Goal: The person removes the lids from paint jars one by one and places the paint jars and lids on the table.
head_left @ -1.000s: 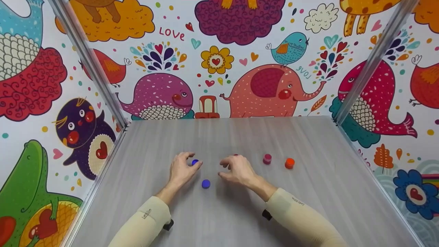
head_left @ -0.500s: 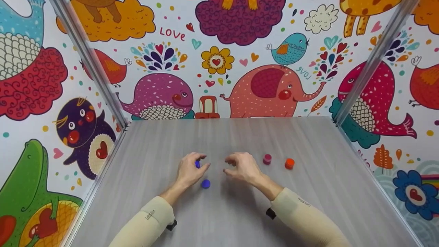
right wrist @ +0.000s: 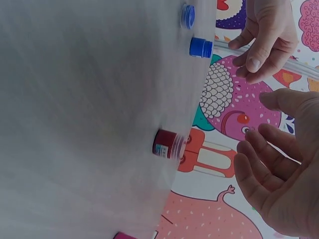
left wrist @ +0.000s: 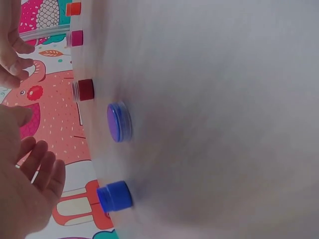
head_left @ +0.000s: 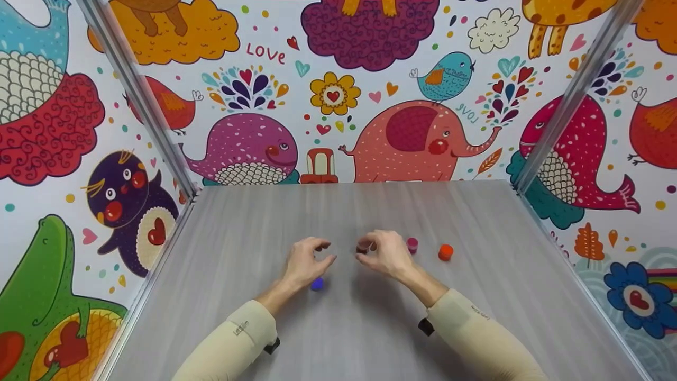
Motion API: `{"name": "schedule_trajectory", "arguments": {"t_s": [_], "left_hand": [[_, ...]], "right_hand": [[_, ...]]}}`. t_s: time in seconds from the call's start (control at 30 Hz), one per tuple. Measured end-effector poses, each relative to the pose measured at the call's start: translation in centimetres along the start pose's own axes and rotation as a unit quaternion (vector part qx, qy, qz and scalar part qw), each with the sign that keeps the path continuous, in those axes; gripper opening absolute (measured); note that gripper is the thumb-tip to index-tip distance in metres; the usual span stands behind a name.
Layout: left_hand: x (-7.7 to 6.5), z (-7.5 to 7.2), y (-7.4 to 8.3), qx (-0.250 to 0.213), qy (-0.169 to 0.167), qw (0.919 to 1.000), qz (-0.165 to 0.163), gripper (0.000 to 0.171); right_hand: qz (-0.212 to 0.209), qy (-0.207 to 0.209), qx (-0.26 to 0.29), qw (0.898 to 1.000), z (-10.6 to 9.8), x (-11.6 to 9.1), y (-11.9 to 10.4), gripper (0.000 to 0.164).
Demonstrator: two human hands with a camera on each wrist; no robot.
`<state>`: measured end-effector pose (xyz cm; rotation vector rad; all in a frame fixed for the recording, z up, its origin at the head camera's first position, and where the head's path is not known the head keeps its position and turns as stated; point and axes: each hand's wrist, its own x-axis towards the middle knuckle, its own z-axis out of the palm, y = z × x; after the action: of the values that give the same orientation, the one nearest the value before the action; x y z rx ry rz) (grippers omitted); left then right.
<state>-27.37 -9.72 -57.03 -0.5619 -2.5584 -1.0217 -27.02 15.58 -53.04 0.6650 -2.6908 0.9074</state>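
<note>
My left hand (head_left: 307, 260) hovers with relaxed fingers over the table's middle and holds nothing. Near it, a violet-blue small jar (head_left: 317, 284) partly shows below the wrist in the head view. A second, blue jar (left wrist: 115, 196) appears in the left wrist view and is hidden in the head view. Opposite, my right hand (head_left: 389, 254) has its thumb and fingers spread apart above a dark red jar (right wrist: 168, 144), which has a clear threaded-looking end and a label. In the right wrist view, a gap separates these fingers from the dark red jar.
Right of my right hand stand a pink jar (head_left: 412, 245) and an orange jar (head_left: 446, 252). The grey table (head_left: 264, 211) is bounded by printed cartoon walls (head_left: 328, 127) and metal corner posts (head_left: 552, 137).
Both hands have moved to the right. My left hand now covers the farther blue jar in the head view, while the dark red jar shows between my right fingers.
</note>
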Motion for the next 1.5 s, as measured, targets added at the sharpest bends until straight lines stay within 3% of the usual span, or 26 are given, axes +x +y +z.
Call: {"name": "schedule_trajectory", "arguments": {"t_s": [0.43,1.07,1.27,1.3,1.4,1.5], "left_hand": [[-0.2,1.8,0.1,-0.003,0.004,0.9995,0.03,0.022],[0.1,3.7,0.5,-0.024,-0.081,0.9956,-0.04,0.036],[0.4,4.4,0.7,-0.022,-0.082,0.9952,-0.047,0.037],[0.4,5.0,-0.3,-0.023,-0.075,0.9962,-0.037,0.038],[0.5,5.2,-0.2,-0.021,-0.072,0.9964,-0.038,0.04],[0.7,5.4,-0.3,-0.018,-0.079,0.9952,-0.054,0.042]], "right_hand": [[0.048,0.018,-0.009,0.999,-0.3,-0.4,1.3,0.022],[0.063,0.014,-0.024,0.998,-0.4,-0.3,2.4,0.028],[0.069,0.009,-0.023,0.997,-0.3,-0.3,2.5,0.029],[0.07,0.007,-0.022,0.997,-0.2,-0.3,2.6,0.03],[0.072,0.005,-0.023,0.997,-0.1,-0.3,2.7,0.032],[0.076,0.001,-0.021,0.997,0.0,-0.2,2.9,0.034]]}}
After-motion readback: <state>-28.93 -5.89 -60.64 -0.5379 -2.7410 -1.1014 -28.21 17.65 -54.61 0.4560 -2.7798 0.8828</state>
